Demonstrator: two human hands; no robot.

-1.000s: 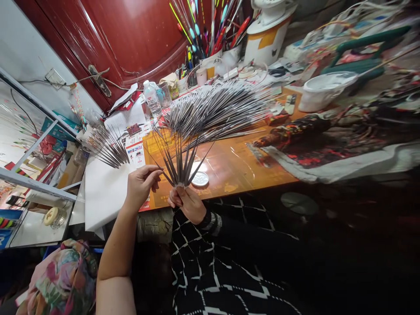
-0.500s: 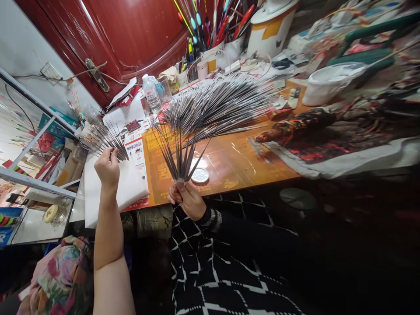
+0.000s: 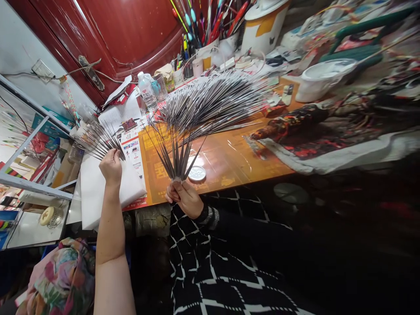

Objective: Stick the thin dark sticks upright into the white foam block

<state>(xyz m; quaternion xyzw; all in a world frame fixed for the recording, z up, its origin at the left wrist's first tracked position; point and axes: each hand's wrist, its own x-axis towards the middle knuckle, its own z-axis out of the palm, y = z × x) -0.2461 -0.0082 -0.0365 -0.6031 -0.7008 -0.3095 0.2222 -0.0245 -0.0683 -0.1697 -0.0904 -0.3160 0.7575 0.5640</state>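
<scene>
Right hand (image 3: 184,199) clamps a stick bundle (image 3: 177,162), whose tips could snag the stick pile (image 3: 213,103) at twelve o'clock; left hand (image 3: 111,166) grip unclear.

Three stick bundles (image 3: 177,157) (image 3: 213,105) (image 3: 98,142) (two hands (image 3: 111,168) (image 3: 185,199))

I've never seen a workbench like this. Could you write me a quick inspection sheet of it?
Surface: orange printed table top, glossy, with a white foam block at its near left end.
Job's things: a broad fan of thin grey-and-black pointed sticks spreads across the table; a smaller fan of sticks sits beyond the foam block.
Hands: right hand grips a bunch of sticks; left hand is at the smaller fan's tips.
Clutter: water bottle, white bowl, round lid.
Cables: thin cord along the wall.
Surroundings: dark red door, floral cloth.
</scene>
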